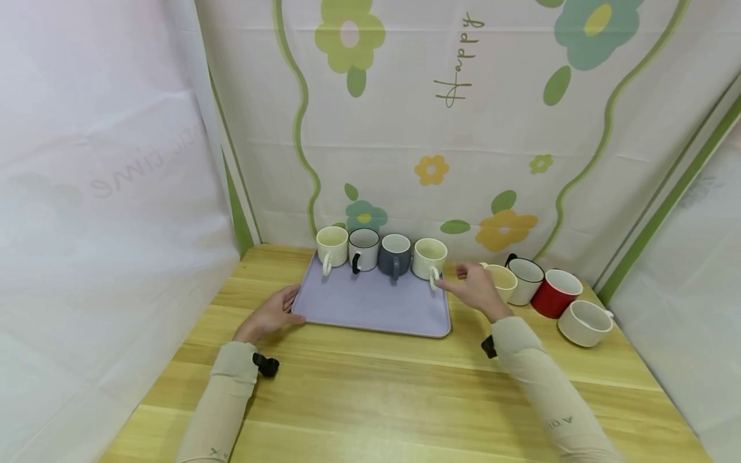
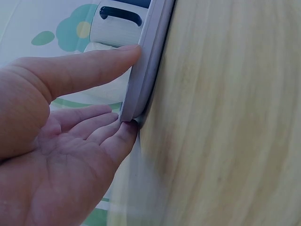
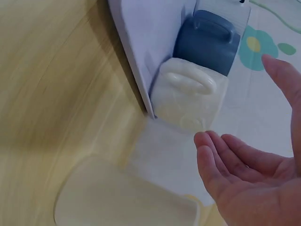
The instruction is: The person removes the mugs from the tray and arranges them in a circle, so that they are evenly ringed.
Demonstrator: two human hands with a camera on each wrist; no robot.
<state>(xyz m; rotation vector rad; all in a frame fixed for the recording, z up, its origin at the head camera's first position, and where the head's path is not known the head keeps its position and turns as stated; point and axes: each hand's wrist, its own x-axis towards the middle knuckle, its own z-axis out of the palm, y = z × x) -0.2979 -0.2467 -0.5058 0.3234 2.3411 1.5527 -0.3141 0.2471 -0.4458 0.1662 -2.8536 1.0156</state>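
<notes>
My left hand (image 1: 271, 315) holds the near left corner of a lilac tray (image 1: 370, 302), thumb on the front rim and fingertips against the side. Along the tray's back edge stand a cream mug (image 1: 332, 247), a white mug with a black rim and handle (image 1: 365, 249), a grey-blue mug (image 1: 395, 255) and another cream mug (image 1: 429, 258), handles facing me. My right hand (image 1: 477, 289) hovers by the tray's right side, near that last mug's handle. In the right wrist view its thumb and fingers are spread, apart from the cream mug (image 3: 193, 103).
Right of the tray, a pale yellow mug (image 1: 505, 283) is partly hidden by my right hand. Beyond it are a white black-rimmed mug (image 1: 527, 281), a red mug (image 1: 556, 294) and a white mug (image 1: 585, 323). Flowered cloth (image 1: 376, 128) hangs behind the wooden table (image 1: 370, 392).
</notes>
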